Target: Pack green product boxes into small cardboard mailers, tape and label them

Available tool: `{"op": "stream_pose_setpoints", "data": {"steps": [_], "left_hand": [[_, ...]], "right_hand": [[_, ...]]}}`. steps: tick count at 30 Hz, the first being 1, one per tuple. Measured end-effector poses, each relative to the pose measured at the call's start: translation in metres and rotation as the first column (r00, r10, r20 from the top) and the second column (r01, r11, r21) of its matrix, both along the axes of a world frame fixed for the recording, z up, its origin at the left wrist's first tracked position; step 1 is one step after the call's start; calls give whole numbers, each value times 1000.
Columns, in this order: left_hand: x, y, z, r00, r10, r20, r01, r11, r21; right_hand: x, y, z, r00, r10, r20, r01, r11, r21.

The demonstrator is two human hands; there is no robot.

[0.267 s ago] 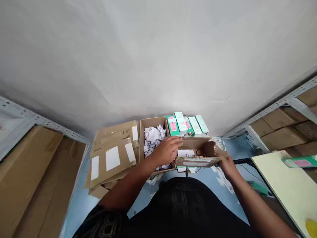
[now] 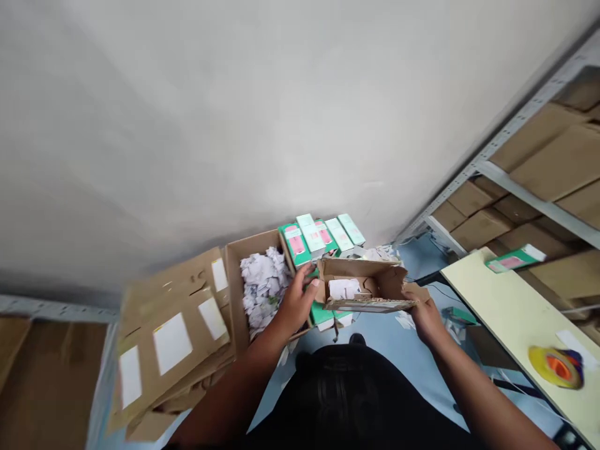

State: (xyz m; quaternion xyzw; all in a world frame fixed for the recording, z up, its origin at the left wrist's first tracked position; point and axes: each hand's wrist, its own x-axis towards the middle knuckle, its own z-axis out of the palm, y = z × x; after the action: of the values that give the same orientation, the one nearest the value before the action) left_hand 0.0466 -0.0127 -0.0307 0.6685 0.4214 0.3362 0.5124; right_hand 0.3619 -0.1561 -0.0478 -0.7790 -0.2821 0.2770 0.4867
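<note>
Noted left hand (image 2: pixel 297 301) at the left end of a small cardboard box (image 2: pixel 370 280), fingers curled against that end wall, thumb on the near edge. Noted right hand (image 2: pixel 422 317) at the opposite end, closed on the box's right flap from below. Found the box thus held between both hands, open side toward the camera. Seen inside it: a white paper slip (image 2: pixel 344 289). Just behind and left of the left hand, logged an open carton (image 2: pixel 233 281) filled with crumpled white paper (image 2: pixel 262 284). Beyond the held box, against the wall (image 2: pixel 281 125), recorded a row of green-and-pink packs (image 2: pixel 319 234), standing upright; more of the same just beneath the box. Further left, logged a stack of flattened cartons (image 2: pixel 173 331) with white labels. Right of the right hand, recorded a cream tabletop (image 2: pixel 497 300) bearing one green pack (image 2: pixel 514 258) and a yellow-orange tape roll (image 2: pixel 555 365). Behind it, noted metal shelving (image 2: pixel 492 165) loaded with brown cartons (image 2: pixel 553 162).
</note>
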Motion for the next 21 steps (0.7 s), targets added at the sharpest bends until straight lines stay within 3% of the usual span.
{"op": "stream_pose_setpoints", "data": {"steps": [4,8,16,21], "left_hand": [[56,-8,6,992,-114,-45,113,993,-21],[135,-19,10,980,-183,-77,181,983,-26],[351,-63,-3,943,-324,-73,316,943,-102],[479,-91,-17,893,-434,-116,417,897,-147]], "right_hand": [[22,-22,4,990,-125,-68,126,992,19],[74,-52,-2,974,-137,-178,145,989,35],[232,-148,-29,857,-274,-436,319,947,32],[319,-198,-39,728,-475,-494,548,836,4]]}}
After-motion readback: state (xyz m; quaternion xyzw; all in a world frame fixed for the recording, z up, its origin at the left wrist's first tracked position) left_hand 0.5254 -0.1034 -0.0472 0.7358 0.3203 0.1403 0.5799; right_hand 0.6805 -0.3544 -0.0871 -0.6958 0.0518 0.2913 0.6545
